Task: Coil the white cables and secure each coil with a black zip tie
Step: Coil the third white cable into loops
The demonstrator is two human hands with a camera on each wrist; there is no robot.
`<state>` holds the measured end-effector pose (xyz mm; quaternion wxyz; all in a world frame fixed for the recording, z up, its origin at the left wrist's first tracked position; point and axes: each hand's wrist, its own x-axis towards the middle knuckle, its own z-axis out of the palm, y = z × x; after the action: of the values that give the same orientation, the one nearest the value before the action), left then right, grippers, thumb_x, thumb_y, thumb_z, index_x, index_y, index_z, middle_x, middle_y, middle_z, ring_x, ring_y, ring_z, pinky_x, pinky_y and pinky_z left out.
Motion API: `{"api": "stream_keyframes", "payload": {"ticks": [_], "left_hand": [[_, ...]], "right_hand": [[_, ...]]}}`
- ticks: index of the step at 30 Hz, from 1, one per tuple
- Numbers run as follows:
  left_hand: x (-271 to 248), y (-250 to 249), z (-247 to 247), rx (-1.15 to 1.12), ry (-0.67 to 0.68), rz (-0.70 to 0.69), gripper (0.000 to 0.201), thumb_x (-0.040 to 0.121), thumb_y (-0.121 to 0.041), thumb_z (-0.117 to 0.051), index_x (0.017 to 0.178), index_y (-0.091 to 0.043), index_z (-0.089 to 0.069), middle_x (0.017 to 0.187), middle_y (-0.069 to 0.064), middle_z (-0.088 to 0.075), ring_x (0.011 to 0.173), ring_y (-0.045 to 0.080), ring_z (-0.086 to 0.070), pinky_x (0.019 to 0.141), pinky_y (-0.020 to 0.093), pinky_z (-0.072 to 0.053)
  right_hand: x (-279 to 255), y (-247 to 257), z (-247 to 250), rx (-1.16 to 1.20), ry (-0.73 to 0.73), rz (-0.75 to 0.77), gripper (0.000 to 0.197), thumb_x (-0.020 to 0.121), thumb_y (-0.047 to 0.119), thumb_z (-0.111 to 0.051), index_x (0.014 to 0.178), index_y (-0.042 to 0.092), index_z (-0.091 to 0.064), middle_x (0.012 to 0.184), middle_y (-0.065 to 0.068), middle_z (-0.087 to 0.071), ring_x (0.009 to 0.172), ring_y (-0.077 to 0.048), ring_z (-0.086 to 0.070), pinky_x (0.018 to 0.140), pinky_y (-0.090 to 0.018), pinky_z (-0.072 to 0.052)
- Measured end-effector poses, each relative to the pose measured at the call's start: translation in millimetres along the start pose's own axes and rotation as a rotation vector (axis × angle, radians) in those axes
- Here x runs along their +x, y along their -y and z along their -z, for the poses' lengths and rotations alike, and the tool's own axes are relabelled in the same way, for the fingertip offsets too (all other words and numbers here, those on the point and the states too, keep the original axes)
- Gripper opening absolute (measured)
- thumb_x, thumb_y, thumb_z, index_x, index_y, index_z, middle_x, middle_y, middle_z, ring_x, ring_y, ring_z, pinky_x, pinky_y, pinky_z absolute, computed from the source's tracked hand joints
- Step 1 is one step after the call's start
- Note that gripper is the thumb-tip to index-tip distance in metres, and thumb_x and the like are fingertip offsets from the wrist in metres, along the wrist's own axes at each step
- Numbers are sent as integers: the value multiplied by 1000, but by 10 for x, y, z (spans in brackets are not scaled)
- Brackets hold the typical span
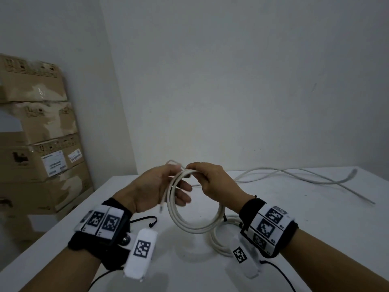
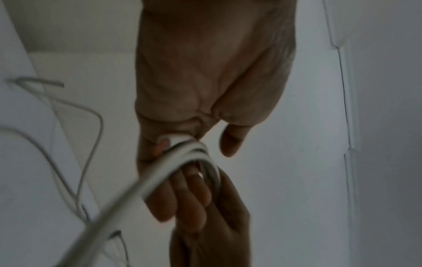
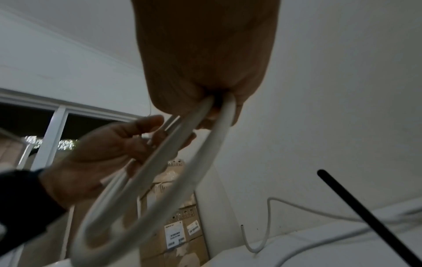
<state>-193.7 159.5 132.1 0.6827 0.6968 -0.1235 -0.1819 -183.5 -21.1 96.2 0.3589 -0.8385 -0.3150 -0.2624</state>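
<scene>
I hold a white cable coil (image 1: pixel 195 225) upright above the white table (image 1: pixel 189 270). My right hand (image 1: pixel 207 180) grips the top of the coil, fingers curled over its strands (image 3: pixel 169 155). My left hand (image 1: pixel 176 175) faces it from the left and pinches the strands at the top, its other fingers (image 1: pixel 184 187) reaching through the ring. A short cable end (image 1: pixel 161 207) hangs below the left palm. In the left wrist view the strands (image 2: pixel 160 173) cross my left fingers. A black zip tie (image 1: pixel 147 219) lies on the table near my left wrist.
A second white coil (image 1: pixel 220 242) lies flat under my right wrist. Loose white cables (image 1: pixel 294 174) trail across the table's back right. Cardboard boxes (image 1: pixel 42 144) are stacked at the left wall. A black strip (image 3: pixel 365 216) slants through the right wrist view.
</scene>
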Motion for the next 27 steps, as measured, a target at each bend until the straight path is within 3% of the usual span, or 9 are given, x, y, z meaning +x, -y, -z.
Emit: {"api": "stream_keyframes", "payload": {"ticks": [2, 5, 7, 10, 12, 14, 19, 23, 27], "left_hand": [[10, 55, -130, 7, -39, 29, 36, 100, -30, -40, 103, 1, -60, 60, 5, -50, 47, 18, -49, 49, 28, -44], [40, 120, -191, 27, -128, -21, 38, 101, -37, -40, 88, -5, -56, 55, -3, -28, 41, 9, -26, 40, 21, -28], [44, 143, -176, 48, -151, -68, 37, 100, -39, -43, 83, -7, -53, 54, -3, -24, 41, 8, -22, 40, 19, -23], [38, 137, -108, 1, -171, -108, 34, 99, -37, -44, 80, -10, -50, 52, -5, -25, 39, 7, -22, 39, 18, -23], [46, 114, -27, -65, -178, -100, 36, 99, -39, -42, 78, -10, -49, 51, -5, -25, 36, 6, -22, 37, 18, -24], [56, 104, 57, -150, -162, -67, 42, 100, -42, -37, 79, -8, -52, 50, -5, -26, 36, 7, -23, 37, 19, -26], [4, 165, 130, -222, -54, -24, 33, 96, -26, -36, 82, -5, -56, 53, 0, -31, 38, 13, -29, 41, 23, -33], [-29, 240, 161, -256, -30, -4, 26, 92, -22, -37, 77, -7, -53, 51, -1, -30, 37, 13, -28, 42, 22, -33], [-21, 284, 169, -263, -73, 11, 24, 87, -23, -40, 70, -10, -51, 47, -3, -26, 34, 11, -24, 40, 21, -29]], "right_hand": [[-4, 4, -16, -56, -3, 16, 23, 95, 4, -48, 112, 4, -64, 93, -11, -67, 84, -20, -59, 77, -27, -45], [-15, 15, 4, 85, 43, -116, 19, 96, 6, -48, 110, 7, -62, 75, 1, -59, 60, -1, -51, 56, -16, -41], [-19, 10, 64, 371, 126, -308, 16, 96, 8, -51, 110, 9, -59, 69, 1, -54, 50, -4, -48, 46, -19, -42], [-70, -26, 176, 848, 231, -472, 34, 93, 21, -60, 123, 10, -50, 72, -5, -59, 64, -19, -58, 60, -31, -49], [-131, -25, 183, 1061, 269, -534, 39, 97, 36, -50, 125, 9, -49, 77, -8, -61, 72, -23, -61, 66, -35, -52], [-182, -20, 144, 1220, 249, -602, 39, 101, 37, -37, 120, 7, -52, 71, -8, -56, 66, -22, -57, 64, -36, -52], [-176, -13, 44, 1292, 115, -692, 27, 102, 19, -35, 112, 6, -57, 59, 1, -42, 51, -11, -37, 48, -23, -38], [-150, 18, 3, 1295, 61, -707, 25, 100, 18, -42, 118, 8, -58, 61, -2, -45, 50, -11, -40, 44, -20, -34], [-144, 28, -9, 1235, 76, -723, 23, 97, 14, -45, 112, 9, -62, 64, -5, -49, 52, -14, -46, 46, -22, -37]]}}
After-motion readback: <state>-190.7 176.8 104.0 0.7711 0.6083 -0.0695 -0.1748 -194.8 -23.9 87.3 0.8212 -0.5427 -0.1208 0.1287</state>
